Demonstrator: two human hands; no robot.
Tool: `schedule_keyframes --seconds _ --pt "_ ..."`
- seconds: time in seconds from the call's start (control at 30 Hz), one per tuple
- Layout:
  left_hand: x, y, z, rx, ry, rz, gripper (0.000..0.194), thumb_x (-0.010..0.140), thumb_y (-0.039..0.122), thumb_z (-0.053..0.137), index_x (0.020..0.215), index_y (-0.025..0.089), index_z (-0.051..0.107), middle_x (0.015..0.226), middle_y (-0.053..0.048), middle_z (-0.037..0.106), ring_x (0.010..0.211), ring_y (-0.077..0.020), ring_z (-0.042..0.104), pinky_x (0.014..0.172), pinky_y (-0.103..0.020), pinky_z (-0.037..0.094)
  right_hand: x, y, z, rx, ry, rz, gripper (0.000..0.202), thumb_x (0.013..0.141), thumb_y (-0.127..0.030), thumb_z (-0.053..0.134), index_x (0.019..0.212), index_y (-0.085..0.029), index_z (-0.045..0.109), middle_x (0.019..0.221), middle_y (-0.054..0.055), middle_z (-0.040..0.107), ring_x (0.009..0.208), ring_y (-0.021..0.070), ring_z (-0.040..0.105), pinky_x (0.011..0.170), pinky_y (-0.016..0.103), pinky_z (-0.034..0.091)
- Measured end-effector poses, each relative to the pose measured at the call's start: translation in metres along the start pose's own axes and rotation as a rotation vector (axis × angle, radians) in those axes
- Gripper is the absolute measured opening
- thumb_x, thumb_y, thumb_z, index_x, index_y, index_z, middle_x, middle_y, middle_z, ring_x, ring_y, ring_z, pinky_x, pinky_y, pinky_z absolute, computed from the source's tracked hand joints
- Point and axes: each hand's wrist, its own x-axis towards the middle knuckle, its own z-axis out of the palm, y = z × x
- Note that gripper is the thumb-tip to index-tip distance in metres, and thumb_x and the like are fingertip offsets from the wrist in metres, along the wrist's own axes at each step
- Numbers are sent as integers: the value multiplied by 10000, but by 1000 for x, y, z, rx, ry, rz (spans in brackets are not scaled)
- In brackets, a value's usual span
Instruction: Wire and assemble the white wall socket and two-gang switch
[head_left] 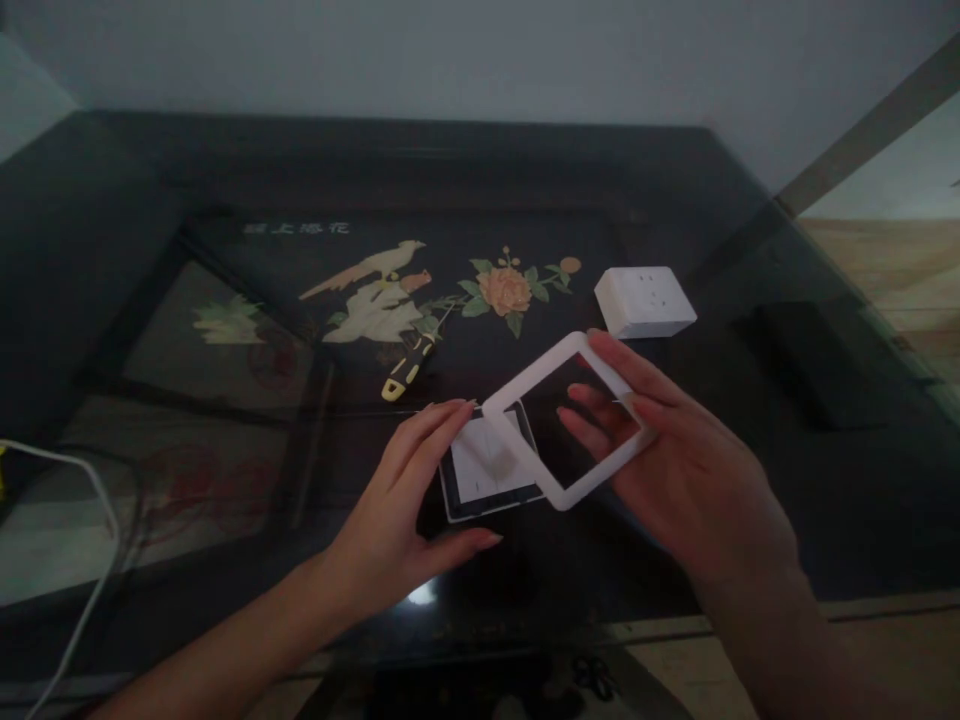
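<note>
White frame [525, 455] tilts in the right hand [694, 460], gripped along one side, probably to leave its opening clear. Partly beneath it, a white-rimmed case [489, 462] lies on the table [600, 590]; the half-open left hand [405, 485] spans it, thumb free, seemingly to steady it.

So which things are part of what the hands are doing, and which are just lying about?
Part of the job, it seems:
- white square frame, held in the right hand
- flat panel, by the left hand's fingers

Probably just lying about, since neither hand touches them:
- black-and-yellow handle
- white block with holes
- white cable
</note>
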Motion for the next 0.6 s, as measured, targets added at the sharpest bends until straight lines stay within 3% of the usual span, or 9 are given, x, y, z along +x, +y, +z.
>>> schedule_keyframes --seconds 0.2,0.4,0.6 --pt "0 5 1 -45 101 -62 1144 750 679 702 1578 307 8 1537 -148 383 1398 -363 411 1127 -551 410 -17 36 34 -61 -26 -83 492 990 -283 344 1465 -355 451 1521 -3 498 1289 236 588 1072 497 523" --pt "3 6 -6 -12 119 -58 951 839 579 679 1568 315 128 1529 -109 398 1391 -313 417 1137 -500 407 -22 47 46 -11 -25 -49 528 992 -321 332 1518 -346 367 1526 16 490 1308 249 570 1116 521 470" --pt "2 4 -10 51 132 -44 885 826 611 671 1540 310 243 1483 -108 446 1341 -318 467 1108 -478 445 -27 44 40 12 -56 -87 457 1009 -344 322 1438 -322 474 1496 43 525 1282 249 593 1075 492 516"
